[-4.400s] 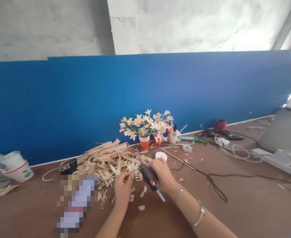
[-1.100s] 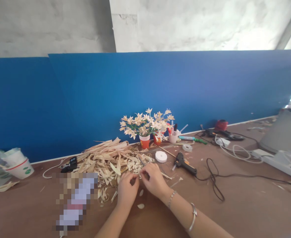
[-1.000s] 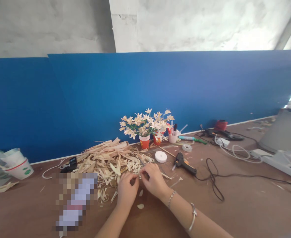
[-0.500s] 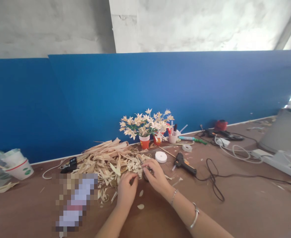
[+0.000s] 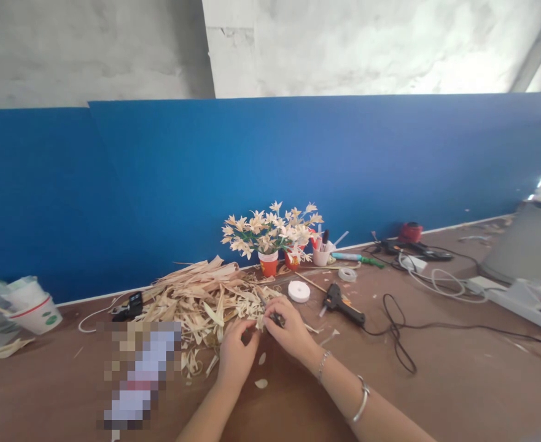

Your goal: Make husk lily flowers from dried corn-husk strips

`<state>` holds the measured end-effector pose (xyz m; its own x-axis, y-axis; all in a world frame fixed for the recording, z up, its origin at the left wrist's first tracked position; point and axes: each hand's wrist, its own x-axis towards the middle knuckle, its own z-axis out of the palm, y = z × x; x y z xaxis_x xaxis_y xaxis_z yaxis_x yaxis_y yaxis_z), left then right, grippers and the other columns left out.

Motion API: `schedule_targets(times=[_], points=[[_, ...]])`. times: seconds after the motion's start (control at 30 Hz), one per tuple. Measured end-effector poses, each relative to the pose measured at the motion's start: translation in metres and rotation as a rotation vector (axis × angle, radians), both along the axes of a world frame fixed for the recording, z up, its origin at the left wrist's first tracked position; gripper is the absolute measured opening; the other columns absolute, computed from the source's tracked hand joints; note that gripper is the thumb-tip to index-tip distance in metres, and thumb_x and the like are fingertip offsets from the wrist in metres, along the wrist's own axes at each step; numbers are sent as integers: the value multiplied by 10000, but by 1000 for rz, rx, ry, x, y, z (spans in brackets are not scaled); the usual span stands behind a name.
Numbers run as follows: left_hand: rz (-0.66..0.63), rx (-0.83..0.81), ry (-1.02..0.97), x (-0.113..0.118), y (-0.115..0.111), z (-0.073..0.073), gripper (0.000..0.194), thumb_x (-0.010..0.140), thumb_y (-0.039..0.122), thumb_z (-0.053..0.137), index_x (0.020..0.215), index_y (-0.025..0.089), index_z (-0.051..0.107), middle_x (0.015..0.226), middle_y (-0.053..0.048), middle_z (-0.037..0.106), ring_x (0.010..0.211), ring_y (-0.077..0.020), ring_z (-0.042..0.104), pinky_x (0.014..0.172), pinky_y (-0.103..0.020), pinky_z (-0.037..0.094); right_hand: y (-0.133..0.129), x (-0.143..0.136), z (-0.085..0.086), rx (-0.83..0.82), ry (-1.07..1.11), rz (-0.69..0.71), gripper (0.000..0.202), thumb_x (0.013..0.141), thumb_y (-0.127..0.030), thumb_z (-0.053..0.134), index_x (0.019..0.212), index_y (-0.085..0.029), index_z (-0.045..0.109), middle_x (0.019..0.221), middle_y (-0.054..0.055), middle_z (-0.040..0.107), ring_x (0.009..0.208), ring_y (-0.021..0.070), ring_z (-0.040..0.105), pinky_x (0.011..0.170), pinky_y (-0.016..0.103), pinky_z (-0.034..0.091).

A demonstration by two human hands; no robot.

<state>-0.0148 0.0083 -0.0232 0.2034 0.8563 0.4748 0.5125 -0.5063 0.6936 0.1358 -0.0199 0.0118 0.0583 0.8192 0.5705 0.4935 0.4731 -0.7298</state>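
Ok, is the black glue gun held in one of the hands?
No, the glue gun lies on the brown table, to the right of the right hand.

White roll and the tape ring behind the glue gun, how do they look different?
The white roll looks larger and solid white; the tape ring looks smaller and greyish. The white roll has a small centre hole, the tape ring a wide one. The white roll lies nearer the right hand than the tape ring. Both are round and lie flat.
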Motion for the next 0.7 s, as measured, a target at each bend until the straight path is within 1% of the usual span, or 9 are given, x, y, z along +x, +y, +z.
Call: schedule_targets(times=[0.1,0.27,0.43,0.47,0.53,0.6,0.63,0.7], points=[[1,-3,-19,0,0,0,140,719,231,580,817,191,670,780,-41,668,746,-195,605,704,-334,492,0,0,0,-6,-8,-1,104,725,-93,552,673,-180,574,821,42,583,839,177,545,791,305,428],[-8,-6,-20,-1,0,0,106,710,219,597,772,185,677,769,-41,672,750,-195,607,710,-338,495,-1,0,0,-7,-16,17,106,722,-87,550,674,-179,571,817,40,572,848,175,541,804,309,426],[-47,-39,-52,-1,2,-3,150,729,216,562,810,186,684,805,-54,680,786,-204,619,738,-358,503,0,2,-1,-33,11,10,108,712,-90,537,663,-182,567,795,35,580,820,173,538,785,309,423],[-51,-58,-60,-1,2,-4,169,737,218,552,842,185,680,809,-54,680,785,-201,621,744,-360,504,1,2,-3,-48,24,3,105,705,-94,535,658,-182,566,782,30,579,804,171,538,770,305,424],[-44,-94,-93,-1,3,-5,240,743,212,543,958,179,643,828,-54,679,779,-191,628,755,-359,505,4,3,-6,-106,79,-14,88,696,-117,531,644,-181,560,736,17,570,741,162,536,709,286,428],[-29,-111,-132,-1,3,-5,311,737,200,544,1044,172,584,860,-57,676,784,-184,632,760,-353,507,7,4,-9,-205,187,-25,78,701,-171,535,625,-181,547,656,-5,550,633,141,521,615,261,419],[-26,-108,-142,-1,2,-5,313,733,197,546,1045,171,568,874,-60,672,792,-185,633,760,-351,507,8,3,-11,-262,256,-22,95,707,-207,540,615,-182,539,608,-17,535,577,130,504,570,250,406],[-22,-81,-124,-1,1,-4,244,733,201,549,975,177,568,878,-61,661,802,-192,628,756,-354,505,11,2,-14,-364,397,8,147,705,-279,558,599,-184,522,522,-37,506,491,113,466,503,237,371]])
